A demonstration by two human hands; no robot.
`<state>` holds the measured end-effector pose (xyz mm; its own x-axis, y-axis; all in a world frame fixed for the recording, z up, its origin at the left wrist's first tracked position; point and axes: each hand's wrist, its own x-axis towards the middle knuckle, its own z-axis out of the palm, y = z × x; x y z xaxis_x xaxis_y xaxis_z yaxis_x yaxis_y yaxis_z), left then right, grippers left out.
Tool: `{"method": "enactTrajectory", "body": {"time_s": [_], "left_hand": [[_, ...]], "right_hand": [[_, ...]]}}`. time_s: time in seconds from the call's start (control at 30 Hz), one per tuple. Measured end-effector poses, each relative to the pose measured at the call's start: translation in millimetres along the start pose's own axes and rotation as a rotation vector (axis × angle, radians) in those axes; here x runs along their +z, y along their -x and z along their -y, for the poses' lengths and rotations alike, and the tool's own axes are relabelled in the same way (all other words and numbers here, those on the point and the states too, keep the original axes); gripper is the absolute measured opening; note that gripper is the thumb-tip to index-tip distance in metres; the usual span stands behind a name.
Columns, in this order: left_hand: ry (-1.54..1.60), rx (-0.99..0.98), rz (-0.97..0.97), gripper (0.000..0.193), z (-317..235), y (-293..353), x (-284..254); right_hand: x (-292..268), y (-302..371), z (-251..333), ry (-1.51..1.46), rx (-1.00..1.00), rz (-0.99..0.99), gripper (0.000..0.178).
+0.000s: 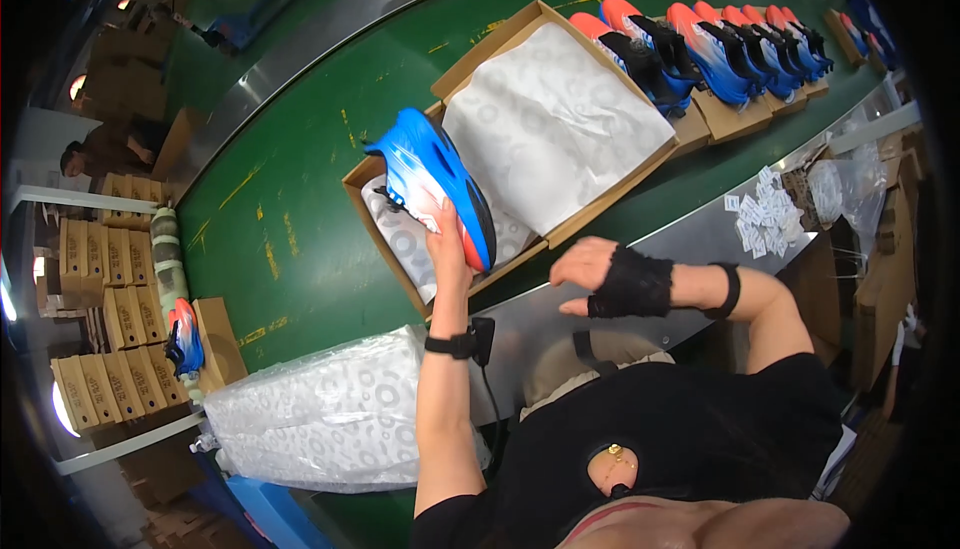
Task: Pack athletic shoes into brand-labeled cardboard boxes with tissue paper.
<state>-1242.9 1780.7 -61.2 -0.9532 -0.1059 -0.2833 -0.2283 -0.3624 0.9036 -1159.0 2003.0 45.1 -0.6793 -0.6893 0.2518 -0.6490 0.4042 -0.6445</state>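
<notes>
My left hand (446, 249) grips a blue, white and orange sneaker (425, 164) with a black sole edge. The sneaker is over an open cardboard shoe box (400, 274), its toe toward me. White patterned tissue paper (560, 124) lines the box and spreads over its raised lid side. Nothing is in my right hand (588, 271), which hovers over the metal edge of the bench just right of the box's near corner. Its thumb stands apart from its loosely bent fingers, and a black wrist support covers its palm.
Several matching sneakers (715, 54) sit on boxes along the green belt (260, 219) at the far right. Small white packets (765, 214) lie heaped on the metal ledge. A plastic-wrapped stack of tissue paper (320, 409) rests at the near left, with stacked shoe boxes (110, 384) beyond it.
</notes>
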Motion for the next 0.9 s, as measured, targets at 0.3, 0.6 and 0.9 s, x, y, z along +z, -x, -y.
{"method": "enactTrajectory", "body": {"time_s": [0.3,0.6,0.9], "left_hand": [[-0.175,-0.774,0.316,0.061,33.6,-34.5,12.6],[-0.029,-0.177,-0.365,0.057,-25.5,36.0,-64.5],[-0.435,-0.052,-0.267,0.044,19.1,52.7,-95.5]], "right_hand": [[92.0,21.4,-106.9,-0.75,1.051,-0.658,0.047],[77.8,-1.1,-103.8,0.716,0.253,-0.276,0.053],[101.5,-6.3,-81.4,0.622,0.239,-0.176,0.047]]}}
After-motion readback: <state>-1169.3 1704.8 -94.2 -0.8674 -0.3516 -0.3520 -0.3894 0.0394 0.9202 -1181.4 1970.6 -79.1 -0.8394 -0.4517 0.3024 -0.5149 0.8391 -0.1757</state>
